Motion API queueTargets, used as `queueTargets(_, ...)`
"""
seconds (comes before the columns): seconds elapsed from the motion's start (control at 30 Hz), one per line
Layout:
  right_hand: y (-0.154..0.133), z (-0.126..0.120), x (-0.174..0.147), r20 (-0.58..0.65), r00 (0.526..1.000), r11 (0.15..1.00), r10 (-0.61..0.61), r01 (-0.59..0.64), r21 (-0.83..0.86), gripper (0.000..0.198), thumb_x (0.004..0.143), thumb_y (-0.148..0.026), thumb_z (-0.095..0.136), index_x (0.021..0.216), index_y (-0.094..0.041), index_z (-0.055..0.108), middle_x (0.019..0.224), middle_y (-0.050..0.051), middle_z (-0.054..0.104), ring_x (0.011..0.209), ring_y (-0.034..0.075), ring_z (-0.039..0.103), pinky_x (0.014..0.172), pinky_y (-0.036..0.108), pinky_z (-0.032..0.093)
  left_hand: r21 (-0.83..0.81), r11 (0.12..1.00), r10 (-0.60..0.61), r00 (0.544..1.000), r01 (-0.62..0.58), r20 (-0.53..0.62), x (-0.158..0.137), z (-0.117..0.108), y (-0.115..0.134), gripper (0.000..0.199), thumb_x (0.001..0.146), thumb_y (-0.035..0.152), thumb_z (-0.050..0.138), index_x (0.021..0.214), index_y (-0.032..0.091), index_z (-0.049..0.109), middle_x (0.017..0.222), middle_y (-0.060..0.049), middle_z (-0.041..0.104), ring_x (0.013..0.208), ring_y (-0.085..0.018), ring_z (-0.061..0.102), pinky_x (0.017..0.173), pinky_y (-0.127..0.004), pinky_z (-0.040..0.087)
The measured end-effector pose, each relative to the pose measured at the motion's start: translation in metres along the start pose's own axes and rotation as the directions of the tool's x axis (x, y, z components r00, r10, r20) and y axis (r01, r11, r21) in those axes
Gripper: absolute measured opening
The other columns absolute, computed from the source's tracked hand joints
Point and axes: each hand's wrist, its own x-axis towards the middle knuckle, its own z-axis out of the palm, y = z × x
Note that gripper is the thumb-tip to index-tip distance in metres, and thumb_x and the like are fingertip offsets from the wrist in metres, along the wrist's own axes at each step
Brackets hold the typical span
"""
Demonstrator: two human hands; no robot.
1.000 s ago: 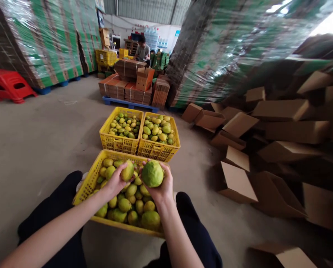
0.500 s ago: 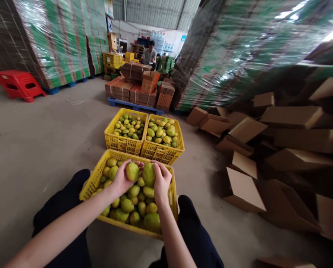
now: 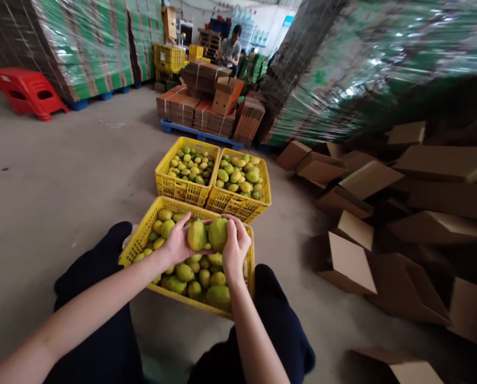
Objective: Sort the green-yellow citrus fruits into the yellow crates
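My left hand (image 3: 178, 241) cradles a yellow-green lemon (image 3: 197, 236), with the fingers reaching behind it. A greener lemon (image 3: 217, 234) is gripped by my right hand (image 3: 237, 244), the thumb on its near side. The two fruits are side by side, almost touching, above a yellow plastic crate (image 3: 142, 234) between my knees. Many more green and yellow lemons (image 3: 184, 272) fill that crate, partly hidden beneath my hands and forearms.
Two yellow crates (image 3: 182, 192) of lemons stand just beyond. Behind them, flattened cartons (image 3: 214, 117) lie on a blue pallet (image 3: 200, 135). Open cardboard boxes (image 3: 352, 261) are heaped on the right. A red stool (image 3: 30, 93) stands far left; a person (image 3: 231, 50) sits at the back.
My view has tipped downward and a little left, so the crates and background sit differently. Both hands still hold their lemons, which have come closer together.
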Motion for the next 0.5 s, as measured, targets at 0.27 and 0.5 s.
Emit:
queueTargets(0.27,0.009,0.006,0.01,0.017,0.99,0.99,0.138,-0.138,-0.015,0.03,0.085,-0.047,0.052,0.08,-0.022,0.068,0.081,0.003,0.072,0.084,0.022,0.062,0.082,0.033,0.049,-0.034,0.999,0.037,0.999,-0.037,0.003,-0.001,0.001,-0.006,0.05,0.097,0.041,0.051,0.137,0.011,0.06,0.12,-0.018,0.073,0.115,-0.035,0.068,0.102,-0.056,0.052)
queueTargets(0.5,0.006,0.002,0.003,0.12,0.992,0.97,-0.036,0.063,-0.234,0.059,0.063,-0.042,0.084,0.113,-0.021,0.061,0.121,0.013,0.067,0.115,0.031,0.061,0.106,0.046,0.046,0.059,0.995,0.085,0.994,-0.082,-0.066,-0.001,-0.005,-0.008,0.046,0.09,0.012,0.053,0.136,0.015,0.058,0.11,-0.012,0.076,0.108,-0.028,0.072,0.098,-0.046,0.057)
